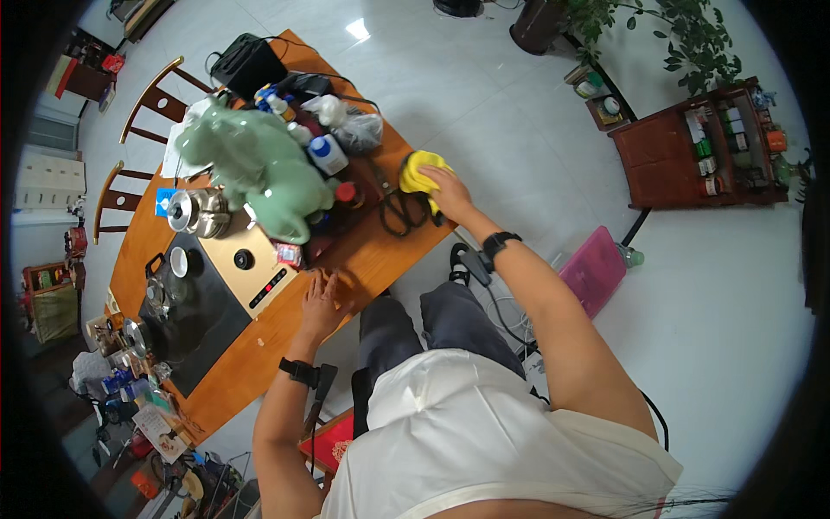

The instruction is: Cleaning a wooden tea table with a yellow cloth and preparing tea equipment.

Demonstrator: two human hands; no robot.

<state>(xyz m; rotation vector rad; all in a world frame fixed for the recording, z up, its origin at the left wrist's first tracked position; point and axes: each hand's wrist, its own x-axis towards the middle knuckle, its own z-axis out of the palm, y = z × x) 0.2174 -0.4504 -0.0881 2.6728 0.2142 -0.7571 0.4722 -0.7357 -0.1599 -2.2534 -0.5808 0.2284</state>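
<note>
In the head view, the person's right hand (446,192) lies over a bunched yellow cloth (421,173) at the edge of the wooden table (363,259). Its fingers bend over the cloth and touch it, but one cannot tell whether they close tightly on it. Scissors (399,216) with dark handles lie on the tabletop just beside the cloth, toward the person.

The left hand (322,304) is empty, its fingers loosely spread on the table's near edge, close to a small red-and-white packet (288,254).

A large pale green glazed animal figurine (268,169) stands on the table, left of the cloth. Between the figurine and the cloth are a white bottle with a blue cap (328,155) and a clear plastic bag (359,132). Left of the figurine stands a steel kettle (210,213); nearer the person is a gold control panel (251,268) adjoining a black surface that bears a white cup (180,261). Each wrist wears a black strap (299,372).
</note>
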